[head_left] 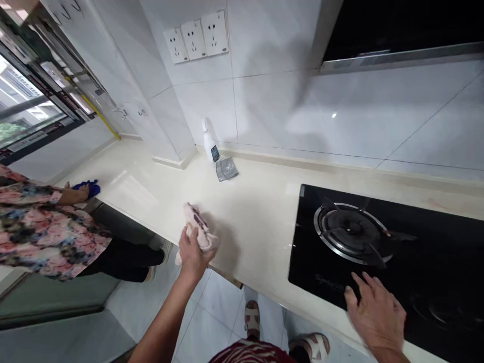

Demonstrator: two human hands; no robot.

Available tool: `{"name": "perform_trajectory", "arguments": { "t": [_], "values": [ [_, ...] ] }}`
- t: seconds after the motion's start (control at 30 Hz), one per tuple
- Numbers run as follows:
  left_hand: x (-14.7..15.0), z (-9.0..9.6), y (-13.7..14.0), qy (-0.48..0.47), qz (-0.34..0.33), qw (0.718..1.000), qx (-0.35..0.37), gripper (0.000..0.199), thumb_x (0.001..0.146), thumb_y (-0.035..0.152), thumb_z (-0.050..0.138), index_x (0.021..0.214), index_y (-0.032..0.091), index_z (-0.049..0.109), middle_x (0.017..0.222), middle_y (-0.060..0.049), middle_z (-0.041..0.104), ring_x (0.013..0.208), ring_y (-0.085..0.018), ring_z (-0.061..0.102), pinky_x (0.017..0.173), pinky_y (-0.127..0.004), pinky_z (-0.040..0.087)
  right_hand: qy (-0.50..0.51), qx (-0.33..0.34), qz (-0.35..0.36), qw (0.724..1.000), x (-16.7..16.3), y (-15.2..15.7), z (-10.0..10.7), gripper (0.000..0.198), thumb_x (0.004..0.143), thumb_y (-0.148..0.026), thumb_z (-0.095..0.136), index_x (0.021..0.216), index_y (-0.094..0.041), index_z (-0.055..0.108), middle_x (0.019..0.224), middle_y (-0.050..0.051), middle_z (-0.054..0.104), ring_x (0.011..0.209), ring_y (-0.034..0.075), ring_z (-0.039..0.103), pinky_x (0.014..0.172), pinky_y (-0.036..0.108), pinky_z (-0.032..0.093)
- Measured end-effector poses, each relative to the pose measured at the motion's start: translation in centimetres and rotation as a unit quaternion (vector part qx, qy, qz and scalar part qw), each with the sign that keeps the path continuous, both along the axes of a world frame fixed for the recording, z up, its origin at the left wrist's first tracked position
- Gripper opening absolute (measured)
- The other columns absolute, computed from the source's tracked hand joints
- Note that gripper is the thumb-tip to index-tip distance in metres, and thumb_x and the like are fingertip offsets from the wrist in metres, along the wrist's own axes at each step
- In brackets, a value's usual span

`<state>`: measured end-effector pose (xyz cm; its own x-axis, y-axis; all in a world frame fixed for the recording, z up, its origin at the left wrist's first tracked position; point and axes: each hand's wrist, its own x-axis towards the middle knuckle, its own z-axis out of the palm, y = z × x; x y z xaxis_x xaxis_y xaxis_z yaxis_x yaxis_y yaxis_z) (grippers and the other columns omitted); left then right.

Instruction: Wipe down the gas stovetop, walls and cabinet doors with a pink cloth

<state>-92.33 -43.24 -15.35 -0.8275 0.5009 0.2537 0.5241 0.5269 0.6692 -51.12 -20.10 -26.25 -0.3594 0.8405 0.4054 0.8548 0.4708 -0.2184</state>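
Note:
My left hand grips a bunched, pale pink cloth over the front part of the cream countertop. The cloth has a dark patch on its upper side. To the right, my right hand holds nothing, its fingers apart, at the front edge of the black glass gas stove. Behind the fingertips is a round burner with a metal ring and pan supports. Whether the right fingertips touch the glass I cannot tell.
A white spray bottle stands against the tiled wall, with a grey scouring pad before it. At the left, another person in a floral top presses a blue cloth on the counter. A range hood overhangs the stove.

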Motion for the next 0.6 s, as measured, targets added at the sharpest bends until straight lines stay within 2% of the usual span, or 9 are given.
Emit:
{"name": "perform_trajectory", "arguments": {
  "t": [0.07,0.13,0.17,0.23,0.33,0.4,0.5,0.6],
  "values": [
    [-0.1,-1.4,0.5,-0.006,-0.082,0.996,-0.029,0.075,0.056,0.038,0.09,0.124,0.023,0.062,0.139,-0.013,0.055,0.132,-0.035,0.052,0.106,-0.05,0.049,-0.002,0.0,0.003,1.0,0.0,0.0,-0.1,0.057,0.097,-0.049,0.028,0.126,-0.014,0.063,0.137,0.017,0.059,0.136,0.034,0.048,0.109,0.054,0.037],
    [-0.1,-2.4,0.4,-0.006,-0.145,0.988,-0.054,0.064,0.065,0.035,0.085,0.125,0.024,0.064,0.125,-0.011,0.063,0.119,-0.03,0.061,0.102,-0.047,0.052,-0.004,0.0,0.0,1.0,0.0,0.1,-0.2,0.057,0.097,-0.048,0.027,0.126,-0.014,0.063,0.136,0.017,0.06,0.135,0.033,0.048,0.109,0.053,0.037],
    [-0.3,-2.8,0.2,0.01,-0.149,0.986,-0.068,0.06,0.072,0.035,0.081,0.128,0.025,0.063,0.121,-0.011,0.065,0.115,-0.029,0.063,0.101,-0.048,0.052,-0.005,0.001,-0.002,1.0,0.0,0.1,-0.3,0.057,0.097,-0.048,0.027,0.125,-0.014,0.063,0.136,0.016,0.06,0.135,0.033,0.049,0.109,0.053,0.037],
    [-0.7,-3.1,-0.1,0.071,-0.108,0.985,-0.113,0.06,0.079,0.036,0.075,0.136,0.025,0.059,0.129,-0.014,0.062,0.121,-0.032,0.059,0.104,-0.052,0.05,-0.007,0.004,-0.004,1.0,-0.1,0.2,-0.3,0.058,0.097,-0.048,0.027,0.124,-0.014,0.064,0.136,0.016,0.06,0.134,0.033,0.049,0.109,0.053,0.037],
    [-0.9,-4.0,0.1,0.161,-0.061,0.964,-0.204,0.077,0.076,0.045,0.079,0.145,0.027,0.051,0.159,-0.017,0.039,0.145,-0.042,0.037,0.11,-0.059,0.042,-0.004,0.014,-0.004,1.0,-0.3,0.1,0.0,0.059,0.097,-0.049,0.026,0.122,-0.014,0.065,0.135,0.016,0.061,0.133,0.034,0.051,0.108,0.054,0.037],
    [-0.5,-5.1,0.8,0.168,-0.067,0.954,-0.238,0.089,0.077,0.049,0.078,0.153,0.025,0.04,0.166,-0.016,0.028,0.152,-0.042,0.024,0.116,-0.062,0.034,-0.002,0.017,-0.006,1.0,-0.4,0.1,0.2,0.059,0.097,-0.049,0.025,0.123,-0.014,0.065,0.134,0.016,0.062,0.132,0.034,0.051,0.108,0.053,0.038],
    [-0.2,-6.7,2.5,0.156,-0.048,0.953,-0.257,0.091,0.083,0.052,0.071,0.158,0.023,0.03,0.168,-0.015,0.023,0.154,-0.039,0.021,0.119,-0.065,0.026,-0.004,0.017,-0.003,1.0,-0.6,0.0,0.5,0.057,0.097,-0.048,0.027,0.123,-0.015,0.064,0.134,0.015,0.062,0.131,0.033,0.052,0.107,0.053,0.038],
    [-1.7,-6.6,4.9,0.134,-0.011,0.955,-0.263,0.087,0.085,0.056,0.066,0.158,0.025,0.031,0.169,-0.013,0.021,0.154,-0.038,0.022,0.12,-0.066,0.023,-0.001,0.017,-0.004,1.0,-0.7,0.1,0.5,0.055,0.096,-0.048,0.028,0.122,-0.016,0.064,0.133,0.015,0.062,0.131,0.034,0.052,0.107,0.053,0.038]
  ]
}}
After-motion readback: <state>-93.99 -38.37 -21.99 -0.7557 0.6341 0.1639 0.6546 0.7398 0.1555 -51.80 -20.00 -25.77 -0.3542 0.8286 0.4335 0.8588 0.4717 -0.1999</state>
